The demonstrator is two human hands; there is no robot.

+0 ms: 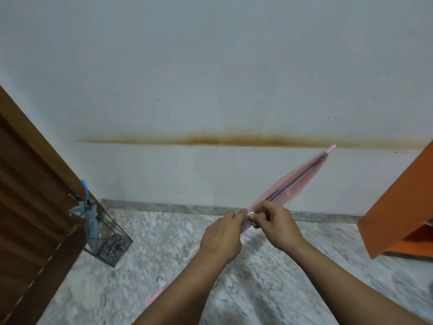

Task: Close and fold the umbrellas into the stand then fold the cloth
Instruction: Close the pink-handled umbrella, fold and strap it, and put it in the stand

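Note:
A closed pink see-through umbrella (293,181) slants from lower left to upper right, its pink tip up near the wall stain. My left hand (221,235) grips the bunched canopy around its middle. Just to the right, my right hand (273,222) pinches the small white strap at the canopy. The handle end shows pink below my left forearm. At the left, a black wire umbrella stand (112,245) on the floor holds a closed blue umbrella (90,219) with its curved handle up. No cloth is in view.
A brown louvred wooden door (30,207) fills the left edge, right beside the stand. An orange piece of furniture (403,207) juts in at the right. A white stained wall stands ahead, above a marble floor (164,249).

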